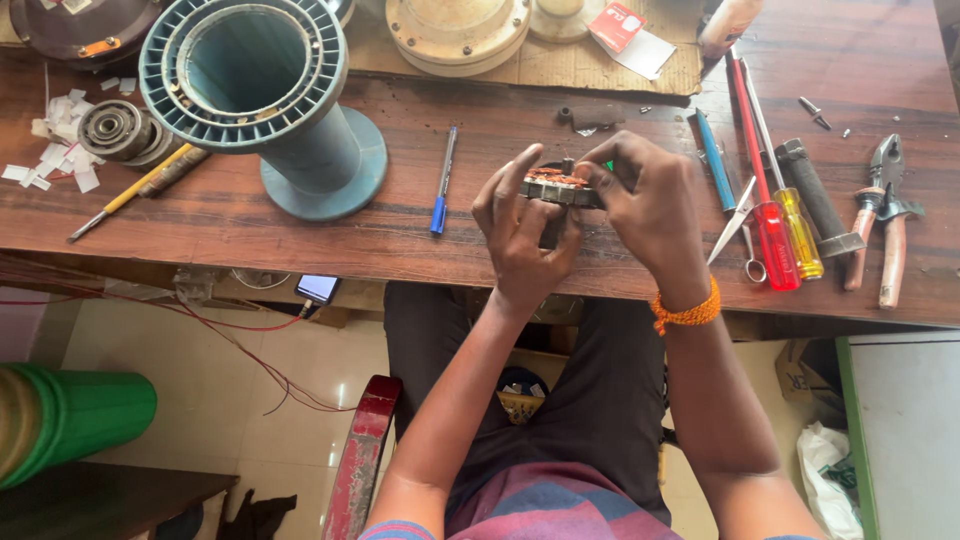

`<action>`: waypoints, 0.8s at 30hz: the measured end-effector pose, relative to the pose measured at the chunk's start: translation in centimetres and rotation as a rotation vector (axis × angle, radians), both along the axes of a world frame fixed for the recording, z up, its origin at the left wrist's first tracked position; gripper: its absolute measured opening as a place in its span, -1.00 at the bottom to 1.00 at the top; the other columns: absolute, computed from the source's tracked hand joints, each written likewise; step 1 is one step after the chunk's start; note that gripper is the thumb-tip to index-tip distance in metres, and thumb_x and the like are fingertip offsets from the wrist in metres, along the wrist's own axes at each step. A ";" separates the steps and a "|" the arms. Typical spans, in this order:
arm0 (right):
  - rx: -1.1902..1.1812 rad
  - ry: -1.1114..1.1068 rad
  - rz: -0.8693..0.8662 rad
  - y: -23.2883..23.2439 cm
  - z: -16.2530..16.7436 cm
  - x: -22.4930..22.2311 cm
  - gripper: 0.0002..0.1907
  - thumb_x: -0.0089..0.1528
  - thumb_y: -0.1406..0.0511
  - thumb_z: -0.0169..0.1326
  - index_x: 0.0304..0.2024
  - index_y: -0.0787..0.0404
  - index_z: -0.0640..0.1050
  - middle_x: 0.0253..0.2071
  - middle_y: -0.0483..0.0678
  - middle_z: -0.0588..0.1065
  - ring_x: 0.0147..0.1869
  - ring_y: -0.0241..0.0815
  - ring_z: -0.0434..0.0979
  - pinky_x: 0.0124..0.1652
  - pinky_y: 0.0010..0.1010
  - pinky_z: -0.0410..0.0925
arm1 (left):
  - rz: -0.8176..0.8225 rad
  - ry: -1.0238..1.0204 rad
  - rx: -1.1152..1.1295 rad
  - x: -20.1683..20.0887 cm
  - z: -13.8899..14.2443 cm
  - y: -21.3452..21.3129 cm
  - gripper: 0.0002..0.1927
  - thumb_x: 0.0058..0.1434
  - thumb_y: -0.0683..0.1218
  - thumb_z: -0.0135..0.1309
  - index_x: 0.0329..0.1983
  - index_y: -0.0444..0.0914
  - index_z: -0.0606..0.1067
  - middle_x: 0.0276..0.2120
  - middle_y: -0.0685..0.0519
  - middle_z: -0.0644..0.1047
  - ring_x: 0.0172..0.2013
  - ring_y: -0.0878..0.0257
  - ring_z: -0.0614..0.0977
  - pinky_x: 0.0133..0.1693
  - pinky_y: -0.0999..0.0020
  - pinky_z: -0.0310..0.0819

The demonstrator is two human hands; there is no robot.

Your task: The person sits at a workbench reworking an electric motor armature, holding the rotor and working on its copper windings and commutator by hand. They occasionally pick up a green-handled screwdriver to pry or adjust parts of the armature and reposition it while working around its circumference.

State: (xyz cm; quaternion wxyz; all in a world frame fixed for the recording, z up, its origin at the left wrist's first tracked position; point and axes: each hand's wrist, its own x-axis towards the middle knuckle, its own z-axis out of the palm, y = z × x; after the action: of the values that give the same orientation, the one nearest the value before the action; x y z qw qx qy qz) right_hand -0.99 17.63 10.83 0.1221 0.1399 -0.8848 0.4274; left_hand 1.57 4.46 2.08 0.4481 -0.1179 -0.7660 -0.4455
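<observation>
Both hands, the left hand (525,235) and the right hand (645,200), have a tight grip on the small round wire coil (556,183) above the tabletop (300,225), at 12 o'clock from the person's lap, so thin wires could snap if fingers pull too hard.

- Copper-orange windings noted on the grey metal stator (556,186).
- Wooden workbench (250,215): dark reddish-brown, streaked grain.
- Ribbed fan housing (262,95), far left: dull teal.
- Pen (441,185): black barrel, blue cap.
- Screwdrivers at right: one red-handled (772,245), one clear yellow (800,232).
- Pliers (880,225), far right: brown-red grips, grey steel.
- Beaded wristband (688,310): orange.
- Roll (75,415), near left: green.
- Shirt (560,510): striped purple, pink and blue.
- Floor tiles (220,385): cream.
</observation>
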 end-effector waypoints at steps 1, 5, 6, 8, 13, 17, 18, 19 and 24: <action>-0.013 -0.013 -0.004 0.2 -0.1 -0.3 -0.95 0.30 0.40 0.24 -0.21 0.29 0.63 -0.47 -0.15 0.51 -0.42 -0.48 0.37 -0.43 -0.51 0.25 | 0.005 -0.002 -0.015 0.0 0.0 0.0 -0.85 0.18 -0.18 0.26 -0.36 -0.20 0.47 0.27 0.01 0.44 0.32 0.05 0.32 0.33 0.19 0.20; -0.114 -0.056 -0.080 1.5 -1.1 -0.5 -0.92 0.31 0.38 0.25 -0.17 0.28 0.64 -0.40 -0.20 0.52 -0.40 -0.50 0.39 -0.42 -0.55 0.25 | -0.059 -0.021 -0.060 -0.2 -0.4 -0.4 -0.82 0.22 -0.21 0.23 -0.34 -0.18 0.43 0.18 0.11 0.53 0.31 0.16 0.45 0.34 0.17 0.20; -0.151 -0.059 -0.113 1.9 -1.3 -0.3 -0.92 0.31 0.38 0.26 -0.16 0.29 0.64 -0.39 -0.20 0.51 -0.40 -0.49 0.36 -0.43 -0.54 0.23 | -0.053 -0.017 -0.076 -0.3 -0.5 -0.4 -0.83 0.22 -0.20 0.23 -0.32 -0.18 0.43 0.18 0.13 0.53 0.29 0.16 0.46 0.33 0.16 0.20; -0.170 -0.042 -0.145 3.0 -1.8 0.7 -0.92 0.32 0.38 0.26 -0.17 0.29 0.63 -0.39 -0.23 0.54 -0.38 -0.52 0.42 -0.42 -0.60 0.25 | -0.038 -0.007 -0.106 -0.3 -0.6 -0.4 -0.83 0.23 -0.19 0.23 -0.30 -0.17 0.42 0.16 0.16 0.52 0.27 0.16 0.47 0.31 0.15 0.18; -0.196 0.002 -0.175 3.8 -4.2 4.0 -0.92 0.34 0.41 0.27 -0.19 0.31 0.60 -0.45 -0.23 0.47 -0.42 -0.54 0.28 -0.42 -0.61 0.14 | -0.027 -0.029 -0.137 -0.5 -1.0 -0.2 -0.84 0.22 -0.17 0.21 -0.30 -0.16 0.43 0.12 0.17 0.52 0.25 0.17 0.46 0.27 0.13 0.17; -0.143 0.122 -0.181 3.2 -6.7 5.1 -0.93 0.33 0.46 0.27 -0.19 0.34 0.61 -0.54 -0.14 0.40 -0.47 -0.49 0.21 -0.44 -0.57 0.10 | -0.033 -0.044 -0.130 -0.4 -1.1 -0.2 -0.84 0.21 -0.17 0.20 -0.31 -0.16 0.42 0.12 0.17 0.51 0.26 0.16 0.45 0.27 0.14 0.17; -0.124 0.149 -0.188 2.9 -7.3 5.1 -0.93 0.31 0.47 0.28 -0.20 0.35 0.62 -0.58 -0.11 0.36 -0.50 -0.47 0.20 -0.45 -0.55 0.09 | -0.027 -0.030 -0.135 -0.4 -1.2 -0.2 -0.84 0.21 -0.17 0.21 -0.31 -0.16 0.42 0.14 0.14 0.49 0.25 0.13 0.43 0.26 0.13 0.18; -0.148 0.192 -0.125 2.7 -7.9 5.1 -0.94 0.33 0.49 0.24 -0.18 0.35 0.59 -0.48 -0.10 0.44 -0.40 -0.47 0.33 -0.38 -0.57 0.21 | -0.023 -0.016 -0.140 -0.4 -1.2 -0.1 -0.84 0.21 -0.16 0.21 -0.31 -0.16 0.42 0.16 0.11 0.47 0.25 0.11 0.41 0.25 0.13 0.19; -0.227 0.241 -0.041 2.4 -10.1 5.4 -0.92 0.31 0.54 0.17 -0.17 0.36 0.55 -0.35 -0.07 0.61 -0.27 -0.46 0.59 -0.27 -0.60 0.41 | 0.049 0.196 -0.318 0.2 -1.5 -0.3 -0.81 0.26 -0.08 0.32 -0.11 0.04 0.58 0.15 0.21 0.39 0.22 0.20 0.35 0.22 0.19 0.23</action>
State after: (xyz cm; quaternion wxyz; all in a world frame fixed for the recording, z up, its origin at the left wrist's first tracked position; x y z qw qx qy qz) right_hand 4.37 20.08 0.72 0.2510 0.1571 -0.8125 0.5022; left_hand 1.74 4.13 0.55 0.5070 -0.2113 -0.7821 -0.2943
